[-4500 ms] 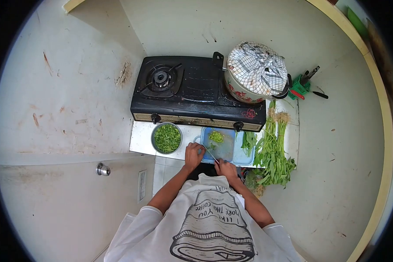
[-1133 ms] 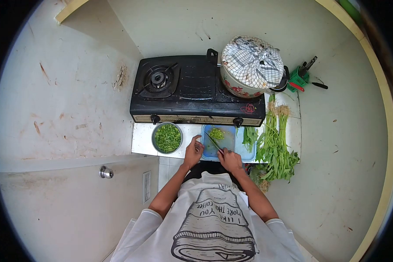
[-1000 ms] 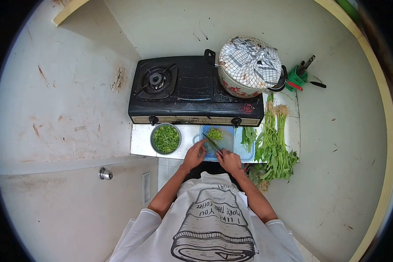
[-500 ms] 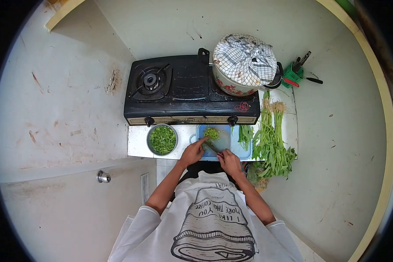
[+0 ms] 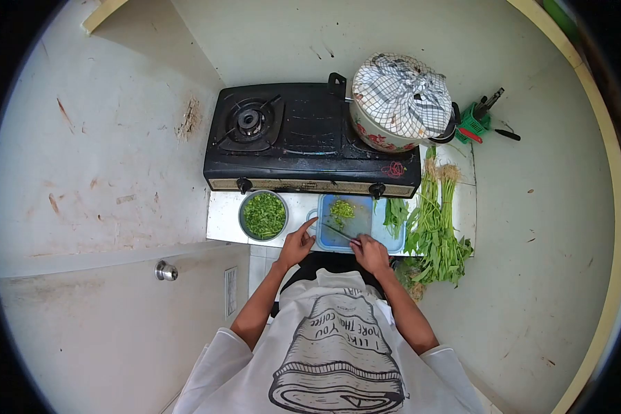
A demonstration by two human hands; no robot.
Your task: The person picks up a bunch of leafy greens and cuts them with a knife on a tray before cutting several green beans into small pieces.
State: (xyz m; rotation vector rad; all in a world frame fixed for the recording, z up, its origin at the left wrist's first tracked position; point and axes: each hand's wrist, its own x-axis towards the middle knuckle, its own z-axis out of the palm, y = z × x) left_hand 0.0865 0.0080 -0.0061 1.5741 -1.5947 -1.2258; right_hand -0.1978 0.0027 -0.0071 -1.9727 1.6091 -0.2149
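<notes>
A blue cutting board (image 5: 361, 222) lies on the white counter in front of the stove. On its upper part is a small heap of chopped greens (image 5: 341, 210). My right hand (image 5: 371, 254) is closed around the handle of a knife (image 5: 339, 232), whose blade points up-left over the board below the heap. My left hand (image 5: 299, 244) is at the board's left edge, index finger stretched out, with nothing seen in it. Left of the board stands a round bowl (image 5: 263, 215) filled with chopped greens. A few uncut leaves (image 5: 395, 212) lie at the board's right side.
Behind the board sits a black two-burner stove (image 5: 310, 165), with a cloth-covered pot (image 5: 386, 138) on its right burner. Bunches of leafy stems with roots (image 5: 438, 234) lie at the right. A green basket (image 5: 473, 122) holds utensils near the wall.
My left hand has drawn back from the chopped greens to the board's left edge. The knife and right hand have shifted slightly away from the heap. The whole view has shifted a little.
</notes>
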